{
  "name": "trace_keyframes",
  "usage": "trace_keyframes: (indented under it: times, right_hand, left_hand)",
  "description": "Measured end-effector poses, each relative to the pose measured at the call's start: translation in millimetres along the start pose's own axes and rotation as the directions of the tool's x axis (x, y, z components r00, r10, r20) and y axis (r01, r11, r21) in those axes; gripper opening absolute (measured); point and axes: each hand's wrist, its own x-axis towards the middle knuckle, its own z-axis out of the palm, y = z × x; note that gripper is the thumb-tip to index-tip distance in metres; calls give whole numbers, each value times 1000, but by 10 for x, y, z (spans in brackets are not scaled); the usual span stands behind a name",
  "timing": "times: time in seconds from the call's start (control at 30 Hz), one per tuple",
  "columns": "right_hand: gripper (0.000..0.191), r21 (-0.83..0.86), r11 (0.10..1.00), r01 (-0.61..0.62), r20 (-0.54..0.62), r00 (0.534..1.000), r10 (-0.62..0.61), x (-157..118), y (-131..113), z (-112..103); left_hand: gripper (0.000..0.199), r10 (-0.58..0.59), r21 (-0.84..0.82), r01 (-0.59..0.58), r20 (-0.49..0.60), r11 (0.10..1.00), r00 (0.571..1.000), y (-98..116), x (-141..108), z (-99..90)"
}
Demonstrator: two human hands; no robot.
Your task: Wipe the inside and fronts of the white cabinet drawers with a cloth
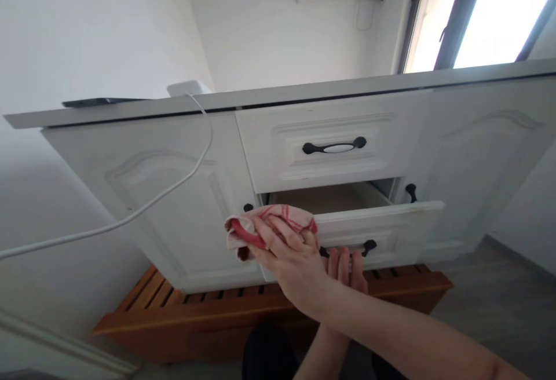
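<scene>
My right hand presses a red-and-white cloth over the left end of the lower drawer front, its fingers closed over the fabric. The drawer stands partly pulled out, with its inside showing behind the front. Beneath my right forearm, my left hand has its fingers hooked on the dark drawer handle. My forearms cross, and most of the left palm is hidden. Above, the upper drawer is closed, with a dark handle that has a white centre.
White cabinet doors flank the drawers. A white cable hangs from a white box on the cabinet top, near a dark flat object. A slatted wooden bench lies below. A window is at right.
</scene>
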Motion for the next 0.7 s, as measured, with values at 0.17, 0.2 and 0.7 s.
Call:
trace_keyframes:
  times: [0.17,0.2,0.7]
  right_hand:
    - [43,38,998,-41,13,999,40,-71,-13,568]
    - [42,42,998,-55,34,998,54,-108,20,669]
    - [29,53,999,-3,168,986,-6,-404,532,1322]
  left_hand:
    - [69,-6,91,-7,138,996,990,-85,156,71]
    - [71,-30,100,15,156,995,987,-94,195,107]
    - [76,-49,156,2,297,988,954,-98,-1200,579]
